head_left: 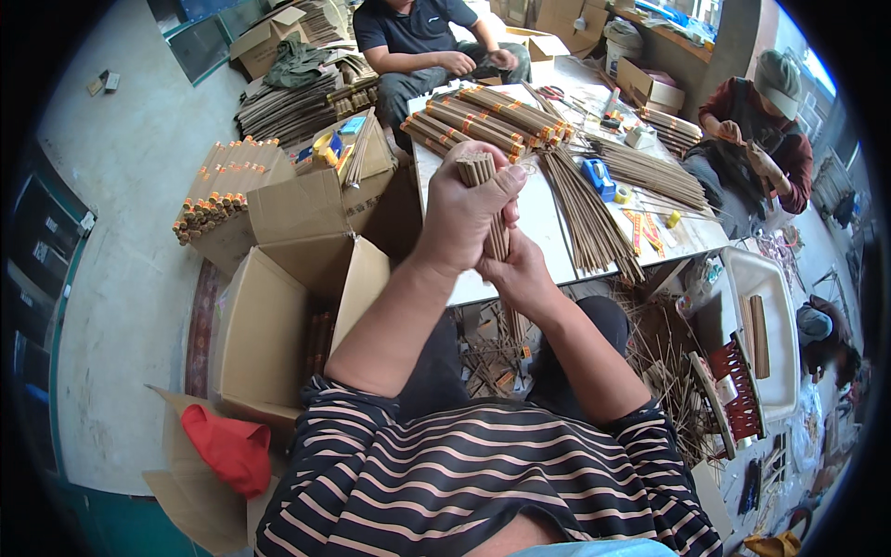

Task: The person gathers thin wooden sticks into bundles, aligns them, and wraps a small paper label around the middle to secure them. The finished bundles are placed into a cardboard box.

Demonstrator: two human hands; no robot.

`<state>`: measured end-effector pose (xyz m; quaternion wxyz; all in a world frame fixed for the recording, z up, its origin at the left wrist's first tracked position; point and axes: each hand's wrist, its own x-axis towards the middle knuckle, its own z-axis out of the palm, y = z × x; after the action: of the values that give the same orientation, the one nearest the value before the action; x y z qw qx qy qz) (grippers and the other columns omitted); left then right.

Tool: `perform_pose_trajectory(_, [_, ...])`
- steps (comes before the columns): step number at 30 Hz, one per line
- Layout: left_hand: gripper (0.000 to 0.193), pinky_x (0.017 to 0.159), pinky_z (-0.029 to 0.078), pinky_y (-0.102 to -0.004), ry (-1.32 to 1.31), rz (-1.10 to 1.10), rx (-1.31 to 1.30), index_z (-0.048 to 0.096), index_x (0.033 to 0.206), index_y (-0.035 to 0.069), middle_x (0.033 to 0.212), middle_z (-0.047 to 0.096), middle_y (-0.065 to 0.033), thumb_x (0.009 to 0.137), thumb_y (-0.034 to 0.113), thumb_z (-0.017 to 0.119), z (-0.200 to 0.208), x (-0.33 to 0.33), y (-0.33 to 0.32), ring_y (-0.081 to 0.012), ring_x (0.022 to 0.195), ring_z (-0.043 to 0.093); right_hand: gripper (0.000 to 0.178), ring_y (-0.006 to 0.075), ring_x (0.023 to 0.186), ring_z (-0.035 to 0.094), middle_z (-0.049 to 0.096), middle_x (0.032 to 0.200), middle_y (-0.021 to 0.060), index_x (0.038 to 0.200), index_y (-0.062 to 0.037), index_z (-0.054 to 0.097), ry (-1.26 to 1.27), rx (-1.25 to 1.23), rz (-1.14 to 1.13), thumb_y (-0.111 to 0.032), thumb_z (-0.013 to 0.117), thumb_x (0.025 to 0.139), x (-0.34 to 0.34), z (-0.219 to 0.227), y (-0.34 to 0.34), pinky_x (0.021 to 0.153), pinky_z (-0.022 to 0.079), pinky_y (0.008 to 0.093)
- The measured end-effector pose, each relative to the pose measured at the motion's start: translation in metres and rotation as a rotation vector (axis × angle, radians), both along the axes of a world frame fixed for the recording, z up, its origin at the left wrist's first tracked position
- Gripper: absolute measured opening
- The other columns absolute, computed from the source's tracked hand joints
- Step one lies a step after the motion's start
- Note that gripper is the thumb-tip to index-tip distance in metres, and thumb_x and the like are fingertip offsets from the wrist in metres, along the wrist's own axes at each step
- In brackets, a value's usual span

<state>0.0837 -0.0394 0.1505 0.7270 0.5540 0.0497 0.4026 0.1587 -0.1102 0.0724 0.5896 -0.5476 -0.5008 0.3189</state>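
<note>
Grey concrete floor (130,186) and stacked cartons surround a white counter (543,232) strewn with thin brown sticks. At its near edge, a person in a striped shirt grips a bundle (483,172) of tan sticks upright above the counter's edge. The left hand (464,213) is wrapped tight around the bundle's upper part, fingers closed, with the flat-cut stick ends showing just above the fist. The right hand (515,269) is clenched around the lower part, directly beneath and touching the left; more stick ends hang out below it toward the lap.

The sticks are slim, straight and evenly cut, packed close into a round sheaf of dull tan-brown.

Farther along the counter lie banded bundles (487,116) with orange wrappers, a fan of loose sticks (585,218) and a blue tape dispenser (597,176). An open carton (278,325) stands to the left, a red cloth (227,446) on the floor beside it. Another carton behind it is topped with more wrapped bundles (223,186). Two other people sit at the far side, one in a dark shirt (418,28), one in a red jacket (752,130), each with hands busy at their own work.
</note>
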Motion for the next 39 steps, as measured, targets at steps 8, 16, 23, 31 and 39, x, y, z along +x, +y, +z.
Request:
perform_pose_trajectory(8, [0.017,0.045,0.043,-0.0248,-0.004,-0.014,-0.168,0.052,0.092,0.006,0.062,0.051,-0.0024,0.081,0.009,0.064,-0.012,-0.012,0.007,-0.0125,0.049,0.053,0.026,0.0076,0.045,0.046,0.048,0.057,-0.0004,0.083,-0.0045,0.049,-0.061,-0.132,-0.081,-0.024,0.066,0.083,-0.024,0.004,-0.029,0.040,0.038,0.0228])
perform_pose_trajectory(16, [0.018,0.041,0.039,-0.0244,-0.034,0.031,-0.132,0.049,0.098,0.006,0.056,0.045,0.0003,0.083,0.007,0.060,0.003,-0.027,-0.009,-0.0102,0.042,0.045,0.026,0.0081,0.058,0.048,0.054,0.067,0.0026,0.087,-0.0021,0.051,-0.084,-0.184,0.009,-0.022,0.067,0.083,-0.029,0.019,-0.041,0.052,0.042,0.0249])
perform_pose_trajectory(23, [0.022,0.038,0.039,-0.0221,-0.013,0.008,0.031,0.048,0.101,0.002,0.055,0.044,-0.0006,0.081,-0.001,0.058,0.009,-0.033,-0.033,-0.0079,0.040,0.042,0.028,0.0104,0.072,0.053,0.058,0.077,0.0041,0.094,0.0002,0.055,0.002,-0.230,0.189,-0.020,0.069,0.080,-0.025,0.040,-0.041,0.066,0.046,0.0277])
perform_pose_trajectory(31, [0.039,0.042,0.039,-0.0152,-0.096,0.073,0.399,0.046,0.115,0.000,0.068,0.056,-0.0018,0.081,0.006,0.063,0.032,-0.011,-0.002,-0.0010,0.048,0.049,0.027,0.0078,0.086,0.052,0.060,0.090,0.0019,0.098,-0.0010,0.056,-0.073,0.091,0.150,-0.013,0.070,0.079,0.000,0.048,0.010,0.079,0.045,0.0263])
perform_pose_trajectory(39, [0.046,0.046,0.039,-0.0164,-0.050,0.056,0.322,0.042,0.121,-0.001,0.063,0.050,0.0043,0.080,0.002,0.063,0.006,0.006,0.032,-0.0014,0.050,0.045,0.027,0.0064,0.081,0.052,0.060,0.088,0.0025,0.100,-0.0016,0.055,0.045,-0.034,0.159,-0.014,0.067,0.080,0.021,0.020,0.049,0.072,0.046,0.0245])
